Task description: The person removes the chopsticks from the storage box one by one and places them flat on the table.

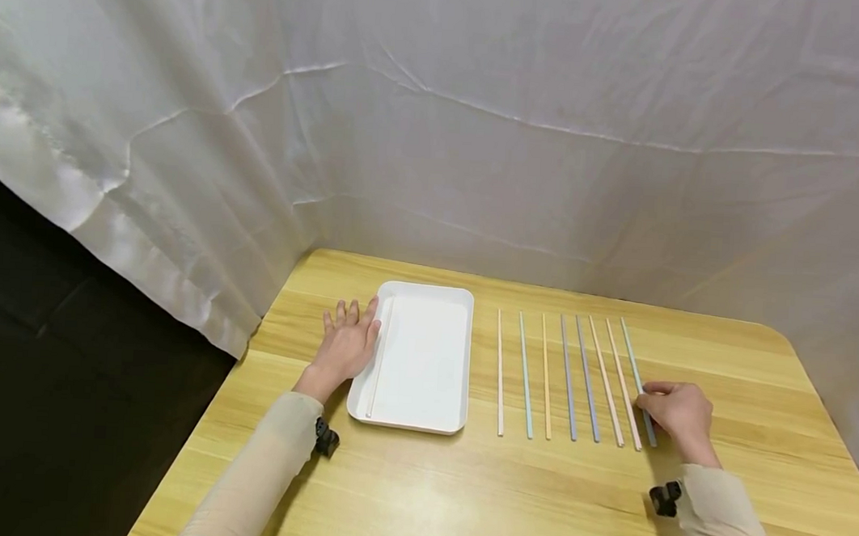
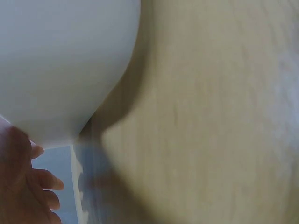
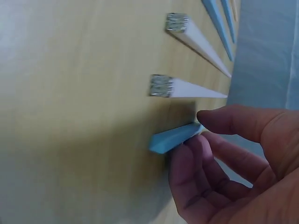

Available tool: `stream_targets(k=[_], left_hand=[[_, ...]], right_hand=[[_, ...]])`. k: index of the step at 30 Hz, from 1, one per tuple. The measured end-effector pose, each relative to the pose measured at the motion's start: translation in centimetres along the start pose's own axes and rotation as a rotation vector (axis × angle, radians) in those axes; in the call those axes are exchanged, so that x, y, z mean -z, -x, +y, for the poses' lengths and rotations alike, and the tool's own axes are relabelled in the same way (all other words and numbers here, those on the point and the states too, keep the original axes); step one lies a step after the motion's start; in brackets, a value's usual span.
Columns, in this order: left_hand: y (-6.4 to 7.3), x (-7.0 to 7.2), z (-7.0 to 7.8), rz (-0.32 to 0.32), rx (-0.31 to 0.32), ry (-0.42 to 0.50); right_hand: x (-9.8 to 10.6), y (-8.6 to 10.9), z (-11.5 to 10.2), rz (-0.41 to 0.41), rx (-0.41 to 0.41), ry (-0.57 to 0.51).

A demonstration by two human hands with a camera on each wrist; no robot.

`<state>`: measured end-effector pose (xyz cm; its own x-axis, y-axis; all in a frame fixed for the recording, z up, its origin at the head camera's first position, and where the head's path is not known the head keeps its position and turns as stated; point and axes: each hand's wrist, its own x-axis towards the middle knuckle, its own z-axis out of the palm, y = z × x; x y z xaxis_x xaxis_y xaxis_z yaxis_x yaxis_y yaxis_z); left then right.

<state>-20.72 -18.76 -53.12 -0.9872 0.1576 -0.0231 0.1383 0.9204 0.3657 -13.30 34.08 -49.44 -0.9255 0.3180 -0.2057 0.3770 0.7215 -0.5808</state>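
My left hand [image 1: 345, 349] lies at the left rim of a white tray [image 1: 425, 357], its fingers spread and touching the edge. Inside the tray, along that same side, rests one whitish chopstick [image 1: 379, 362]. With thumb and fingers my right hand [image 1: 679, 411] pinches a light blue-green chopstick [image 1: 632, 355], the rightmost of a row on the table. The right wrist view shows the thick end of this chopstick [image 3: 172, 139] sticking out past the fingertips. Just left of it lies a pale pink chopstick [image 1: 623, 379].
Several more chopsticks in pink, yellow, blue and teal, among them a yellow one [image 1: 546, 379], lie side by side between tray and right hand. The wooden table [image 1: 461, 496] ends at a pale curtain [image 1: 478, 181] behind. Dark floor [image 1: 66, 378] shows at left.
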Motion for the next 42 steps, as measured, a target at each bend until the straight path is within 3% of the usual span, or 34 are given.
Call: stream_targets(k=[7,18,29,42], left_hand=[[0.1,-0.2,0.0,-0.002,-0.004,-0.010],[-0.3,-0.1,0.4,-0.004,-0.002,-0.005],[-0.3,-0.2,0.5,-0.011,0.014,-0.020],[-0.2,-0.2,0.6,0.000,0.014,-0.004]], right_hand=[[-0.7,1.0,-3.1,0.017,0.091,0.043],[-5.1,2.5,-10.1,-0.138,0.143,-0.202],[-8.3,3.9,-15.0,-0.179,0.190,-0.314],[-11.9,5.5,-19.4,-0.192,0.252,-0.350]])
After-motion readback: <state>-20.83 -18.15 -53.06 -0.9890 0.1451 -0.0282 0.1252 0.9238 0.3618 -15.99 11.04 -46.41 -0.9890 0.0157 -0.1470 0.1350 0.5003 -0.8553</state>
